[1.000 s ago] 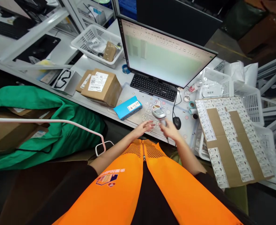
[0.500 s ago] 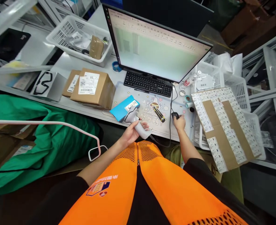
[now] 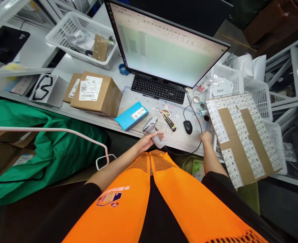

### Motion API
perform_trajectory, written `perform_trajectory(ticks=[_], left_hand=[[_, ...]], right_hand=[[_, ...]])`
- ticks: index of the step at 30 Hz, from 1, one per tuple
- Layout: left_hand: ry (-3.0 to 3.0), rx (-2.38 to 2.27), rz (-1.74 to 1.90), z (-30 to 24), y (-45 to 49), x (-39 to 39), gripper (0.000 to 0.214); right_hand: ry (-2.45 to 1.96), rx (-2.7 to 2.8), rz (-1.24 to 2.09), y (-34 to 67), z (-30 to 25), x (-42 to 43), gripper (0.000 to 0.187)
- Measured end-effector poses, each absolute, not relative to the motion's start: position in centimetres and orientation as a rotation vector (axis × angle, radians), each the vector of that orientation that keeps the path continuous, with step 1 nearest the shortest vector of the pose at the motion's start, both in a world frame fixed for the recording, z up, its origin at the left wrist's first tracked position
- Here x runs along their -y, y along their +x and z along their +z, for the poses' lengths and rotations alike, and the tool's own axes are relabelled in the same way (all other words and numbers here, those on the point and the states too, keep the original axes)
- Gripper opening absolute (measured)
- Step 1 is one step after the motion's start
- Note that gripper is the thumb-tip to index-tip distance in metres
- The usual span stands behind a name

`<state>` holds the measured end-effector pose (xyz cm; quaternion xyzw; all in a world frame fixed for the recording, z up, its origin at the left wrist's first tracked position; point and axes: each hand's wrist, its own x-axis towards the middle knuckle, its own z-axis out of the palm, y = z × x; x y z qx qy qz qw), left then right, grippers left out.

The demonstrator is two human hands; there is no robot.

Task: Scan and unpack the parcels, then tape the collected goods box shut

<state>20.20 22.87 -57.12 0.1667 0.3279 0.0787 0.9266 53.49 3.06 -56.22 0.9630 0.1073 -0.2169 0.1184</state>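
Observation:
My left hand (image 3: 147, 141) is wrapped around the handle of a light grey barcode scanner (image 3: 154, 131), held over the desk's front edge with its head toward the far left. My right hand (image 3: 206, 137) is closed at the right of the desk mat, pinching a thin black cable (image 3: 201, 130). From there the cable bends back below the desk edge toward the scanner. A black mouse (image 3: 187, 127) lies just left of this hand. Beside the scanner sits a blue box (image 3: 131, 115) with a white label. A yellow-black utility knife (image 3: 169, 123) rests on the mat.
Behind are a keyboard (image 3: 157, 89) and a monitor (image 3: 169, 44). Cardboard boxes (image 3: 98, 92) and a white basket (image 3: 63, 37) stand at the left. A cardboard sheet of labels (image 3: 242, 138) leans over white baskets at the right, near tape rolls (image 3: 202, 106).
My right hand has let go of the mouse, moved right and taken hold of the cable, drawing it rightward. The scanner stays in my left hand, its head now farther from the blue box.

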Motion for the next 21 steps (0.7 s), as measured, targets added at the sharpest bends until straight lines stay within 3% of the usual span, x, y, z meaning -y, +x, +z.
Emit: perform_trajectory(ticks=[6,12,21], left_hand=[[0.318,-0.706,0.102,-59.7,21.4,-21.1,0.031],[0.274,-0.739,0.163,-60.5,20.4,-20.4,0.026],[0.238,-0.769,0.235,-60.7,18.5,-20.5,0.024]], right_hand=[[3.029,-0.651,-0.537,49.9,-59.4,-7.0,0.062],[3.045,-0.415,-0.585,49.3,-62.0,-8.7,0.084],[3.205,-0.366,-0.611,48.7,-62.0,-11.5,0.096]])
